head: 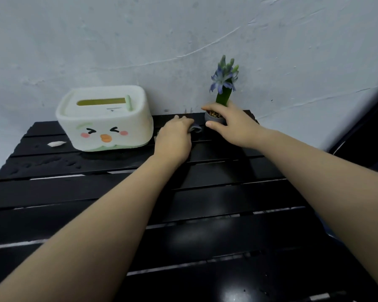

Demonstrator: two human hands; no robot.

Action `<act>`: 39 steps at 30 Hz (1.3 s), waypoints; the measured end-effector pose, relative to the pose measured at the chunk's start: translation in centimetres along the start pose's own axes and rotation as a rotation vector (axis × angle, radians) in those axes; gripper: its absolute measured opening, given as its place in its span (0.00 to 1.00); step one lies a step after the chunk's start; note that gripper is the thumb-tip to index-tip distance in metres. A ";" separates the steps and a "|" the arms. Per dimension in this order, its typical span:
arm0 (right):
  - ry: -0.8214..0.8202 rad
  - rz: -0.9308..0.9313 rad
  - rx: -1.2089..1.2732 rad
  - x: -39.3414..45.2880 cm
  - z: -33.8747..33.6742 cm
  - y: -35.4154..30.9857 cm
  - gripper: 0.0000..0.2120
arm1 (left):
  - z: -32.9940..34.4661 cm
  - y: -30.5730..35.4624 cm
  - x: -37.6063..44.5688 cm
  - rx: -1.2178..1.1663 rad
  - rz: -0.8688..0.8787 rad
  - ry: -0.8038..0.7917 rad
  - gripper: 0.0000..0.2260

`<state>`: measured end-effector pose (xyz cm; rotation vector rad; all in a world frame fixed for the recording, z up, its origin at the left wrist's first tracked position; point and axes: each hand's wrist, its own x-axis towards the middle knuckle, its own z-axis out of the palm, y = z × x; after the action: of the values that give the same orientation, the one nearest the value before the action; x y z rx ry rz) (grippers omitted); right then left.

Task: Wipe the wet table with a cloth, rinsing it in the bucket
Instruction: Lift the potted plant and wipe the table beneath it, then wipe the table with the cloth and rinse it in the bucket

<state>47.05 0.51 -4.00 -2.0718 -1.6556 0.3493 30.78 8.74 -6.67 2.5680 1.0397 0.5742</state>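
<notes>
A black slatted table (205,236) fills the lower view, with water drops on its left slats. My left hand (174,140) presses a grey cloth (195,128) onto the table's far side, and only a small fold of the cloth shows past my fingers. My right hand (231,125) is wrapped around a small grey flower pot (214,118) at the back edge, thumb in front and fingers behind. A blue flower (224,79) rises from the pot. No bucket is in view.
A white and green tissue box (104,118) with a cartoon face stands at the back left. A small white scrap (56,144) lies to its left. A pale wall (183,40) rises right behind the table.
</notes>
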 end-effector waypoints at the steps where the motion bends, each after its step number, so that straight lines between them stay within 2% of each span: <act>1: 0.003 -0.003 0.003 -0.3 -0.1 -0.2 0.21 | -0.2 0.2 -0.6 -0.011 0.029 -0.031 0.15; 7: 0.112 0.023 -0.004 -4.0 -0.1 -2.0 0.20 | -1.1 2.6 -7.7 -0.191 0.207 -0.157 0.19; 11: 0.132 0.171 -0.103 -9.6 0.0 -4.2 0.21 | -2.5 3.5 -12.7 -0.296 0.316 -0.230 0.18; 13: 0.114 0.253 -0.150 -13.3 -0.1 -5.9 0.21 | -3.8 3.2 -12.9 -0.434 0.274 -0.203 0.16; 14: 0.104 0.278 -0.174 -15.4 0.0 -7.0 0.21 | -4.2 2.7 -12.5 -0.468 0.219 -0.130 0.15; 16: 0.078 0.295 -0.190 -19.6 0.3 -9.3 0.21 | -4.5 1.2 -11.4 -0.395 0.082 0.025 0.17; 17: 0.059 0.299 -0.193 -21.6 0.6 -10.4 0.21 | -4.4 0.5 -11.0 -0.325 0.019 0.042 0.18; 19: 0.015 0.318 -0.215 -24.9 1.4 -11.9 0.22 | -3.7 -0.2 -11.1 -0.172 -0.050 -0.028 0.19; 21: -0.020 0.334 -0.234 -27.1 2.6 -12.4 0.23 | -3.0 0.4 -11.9 -0.095 -0.021 -0.067 0.19; 23: -0.017 0.326 -0.276 -28.6 3.9 -12.5 0.24 | -2.8 1.8 -12.8 -0.140 0.047 -0.096 0.19; 27: 0.045 0.325 -0.313 -30.2 5.0 -13.0 0.25 | -3.6 4.1 -15.1 -0.306 0.293 -0.267 0.18; 30: 0.052 0.333 -0.290 -31.8 4.9 -13.9 0.25 | -5.8 5.0 -15.6 -0.446 0.249 -0.410 0.14; 32: 0.062 0.341 -0.273 -33.5 4.6 -14.4 0.24 | -7.5 4.7 -15.6 -0.510 0.150 -0.320 0.13; 35: 0.068 0.354 -0.265 -36.4 4.2 -14.9 0.22 | -9.9 2.2 -17.5 -0.413 0.020 -0.021 0.12; 36: 0.071 0.353 -0.275 -37.3 4.2 -15.0 0.22 | -10.6 1.2 -18.9 -0.392 -0.010 0.027 0.12; 37: 0.071 0.352 -0.287 -38.2 4.2 -15.0 0.22 | -10.9 0.0 -20.6 -0.362 -0.033 0.027 0.13; 39: 0.072 0.343 -0.300 -39.4 4.4 -15.1 0.21 | -10.5 -1.9 -23.6 -0.195 -0.041 -0.092 0.21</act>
<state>22.60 -34.19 -3.64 -2.5662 -1.3754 0.1363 9.26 -5.39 -4.10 2.3743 0.9533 0.5143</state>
